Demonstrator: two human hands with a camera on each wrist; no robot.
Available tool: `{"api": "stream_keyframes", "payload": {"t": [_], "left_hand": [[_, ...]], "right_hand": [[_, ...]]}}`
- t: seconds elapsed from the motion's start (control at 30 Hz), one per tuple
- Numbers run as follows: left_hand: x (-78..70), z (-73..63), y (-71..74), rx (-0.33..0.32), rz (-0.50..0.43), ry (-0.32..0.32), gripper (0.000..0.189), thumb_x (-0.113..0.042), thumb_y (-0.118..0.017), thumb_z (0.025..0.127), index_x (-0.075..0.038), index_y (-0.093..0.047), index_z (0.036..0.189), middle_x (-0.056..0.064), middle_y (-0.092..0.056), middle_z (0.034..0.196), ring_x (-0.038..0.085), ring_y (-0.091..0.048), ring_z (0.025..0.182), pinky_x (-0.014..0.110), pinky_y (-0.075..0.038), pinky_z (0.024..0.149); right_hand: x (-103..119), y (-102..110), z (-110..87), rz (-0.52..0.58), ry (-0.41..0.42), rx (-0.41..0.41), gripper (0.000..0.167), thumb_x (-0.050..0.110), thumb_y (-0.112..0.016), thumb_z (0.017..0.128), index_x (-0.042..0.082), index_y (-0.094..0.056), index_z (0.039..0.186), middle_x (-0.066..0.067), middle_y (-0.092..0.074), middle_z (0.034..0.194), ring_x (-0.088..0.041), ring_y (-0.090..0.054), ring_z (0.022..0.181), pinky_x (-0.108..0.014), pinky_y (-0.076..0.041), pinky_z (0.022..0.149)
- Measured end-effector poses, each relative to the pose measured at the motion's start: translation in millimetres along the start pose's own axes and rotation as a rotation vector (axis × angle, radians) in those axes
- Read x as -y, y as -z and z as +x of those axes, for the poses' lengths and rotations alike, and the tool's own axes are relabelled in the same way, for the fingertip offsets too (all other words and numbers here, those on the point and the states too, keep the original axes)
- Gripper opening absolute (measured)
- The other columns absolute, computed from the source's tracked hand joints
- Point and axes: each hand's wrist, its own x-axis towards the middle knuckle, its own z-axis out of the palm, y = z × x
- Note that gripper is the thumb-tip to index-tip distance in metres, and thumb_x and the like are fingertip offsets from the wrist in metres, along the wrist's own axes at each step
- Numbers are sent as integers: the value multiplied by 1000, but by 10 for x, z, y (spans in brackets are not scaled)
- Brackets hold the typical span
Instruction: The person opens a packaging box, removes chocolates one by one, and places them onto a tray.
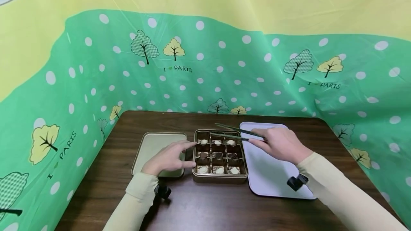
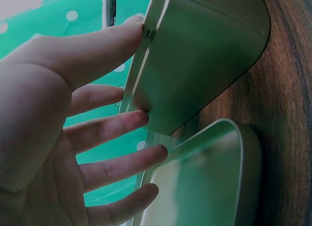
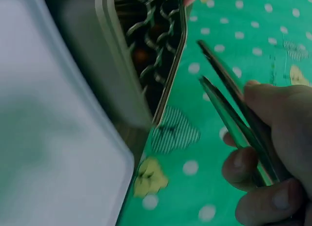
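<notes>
A metal tin (image 1: pixel 221 180) with a divided insert stands mid-table. Pale and dark chocolates (image 1: pixel 203 170) sit in its compartments, in three rows. My left hand (image 1: pixel 170 157) touches the tin's left side, its thumb and a fingertip at the rim. In the left wrist view the fingers (image 2: pixel 112 131) are nearly straight and spread. My right hand (image 1: pixel 282 143) grips a pair of metal tongs (image 1: pixel 236 134) above the tin's back row. Their two tips are apart, with nothing between them in the right wrist view.
The tin's shallow lid (image 1: pixel 152 149) lies to the left of the tin, under the left hand. A white tray (image 1: pixel 273 179) lies flat on the right, beneath the right hand and wrist. A patterned green and yellow cloth (image 1: pixel 192 81) hangs behind the dark wooden table (image 1: pixel 205 206).
</notes>
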Motion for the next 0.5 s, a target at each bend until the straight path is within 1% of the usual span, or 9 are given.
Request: {"api": "stream_keyframes", "payload": {"t": [0.07,0.13,0.23,0.27,0.33,0.37,0.4,0.47,0.5], "left_hand": [[1,13,1,-2,0,-1,84,-49,-79,91,-12,-47,159,17,-48,160,40,-41,150,59,-33,122],[4,20,-1,-1,-3,2,84,-48,-80,91,-12,-46,159,17,-49,160,39,-43,149,59,-34,122],[3,24,-5,2,-6,6,84,-47,-80,91,-14,-46,160,18,-48,161,40,-43,149,60,-34,121],[0,23,-3,5,-6,9,85,-48,-80,91,-14,-45,160,17,-47,161,40,-42,149,60,-34,122],[-4,19,-1,7,-1,8,85,-49,-80,91,-15,-45,161,17,-47,161,40,-41,149,61,-34,122],[-6,19,1,9,3,11,85,-50,-79,91,-15,-45,161,17,-47,161,41,-40,150,61,-33,122],[-6,18,2,10,8,13,85,-50,-79,91,-15,-45,161,17,-46,162,41,-40,150,61,-34,121],[-9,15,6,19,14,22,86,-51,-79,91,-15,-44,161,18,-45,162,41,-41,150,61,-35,121],[-9,15,8,20,16,26,86,-51,-79,91,-15,-45,161,18,-45,162,41,-42,149,61,-36,120]], "right_hand": [[63,4,132,-19,64,15,21,42,-69,101,23,-74,94,13,-44,54,-3,-43,50,-28,-32,41],[115,17,245,-12,91,59,25,42,-69,101,22,-69,85,9,-42,53,-4,-42,48,-28,-29,40],[174,34,392,8,101,143,26,41,-70,101,18,-78,92,5,-66,69,-11,-60,57,-31,-40,42],[190,36,440,17,101,173,27,41,-70,101,17,-81,100,3,-74,80,-14,-66,63,-33,-45,45],[222,41,529,4,92,218,32,42,-70,100,17,-82,117,0,-81,103,-19,-74,77,-39,-53,48],[239,46,573,0,88,242,34,43,-70,100,17,-82,119,0,-80,112,-21,-76,81,-41,-55,50],[256,49,618,-3,79,270,34,43,-70,101,18,-82,119,0,-80,113,-20,-75,81,-42,-56,51],[292,64,716,0,70,331,31,44,-68,102,17,-83,107,-1,-81,103,-18,-72,74,-43,-55,52],[312,73,760,3,68,355,30,43,-68,102,18,-84,106,-1,-81,103,-15,-71,73,-42,-55,53]]}}
